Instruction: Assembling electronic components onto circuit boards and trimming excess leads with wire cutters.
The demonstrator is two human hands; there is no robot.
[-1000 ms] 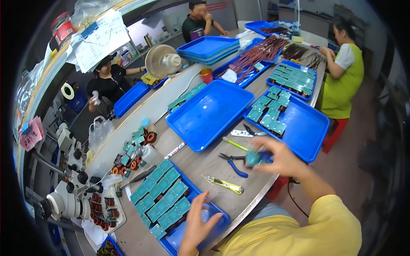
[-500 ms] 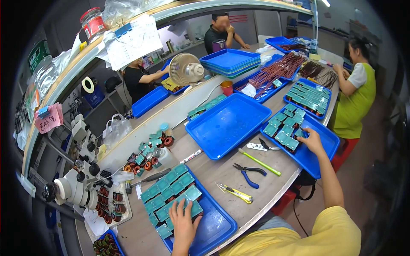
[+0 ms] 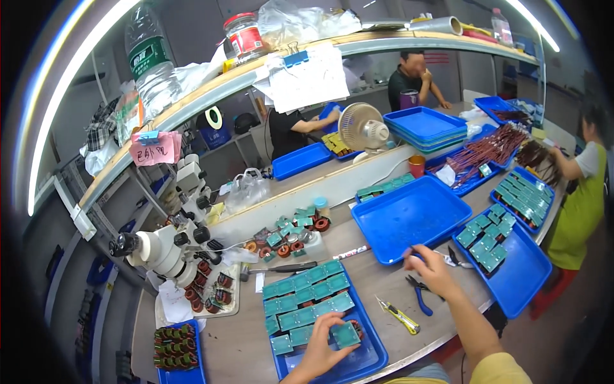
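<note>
My left hand [image 3: 320, 351] pinches a green circuit board [image 3: 346, 335] at its edges, between thumb and fingers. A reddish coil shows at the board's far side. It is over the near blue tray [image 3: 378, 352], where rows of similar green boards [image 3: 307, 296] sit side by side. My right hand [image 3: 433, 274] hangs over the bench between that tray and the right-hand tray, fingers curled and apart, with nothing visible in it. Below and beside it lie pliers with blue handles [image 3: 420, 299] and a yellow utility knife [image 3: 403, 319].
An empty blue tray [image 3: 409, 217] stands past my right hand. At right, another blue tray [image 3: 521, 281] holds several boards. A microscope [image 3: 169, 253] and loose coils [image 3: 204, 288] are at left. A fan [image 3: 361, 128] stands behind the divider. Co-workers sit at the back and right.
My right hand has left the boards in the right tray and moved left over the bench. My left hand has lifted a board from its row. The view has swung left.
</note>
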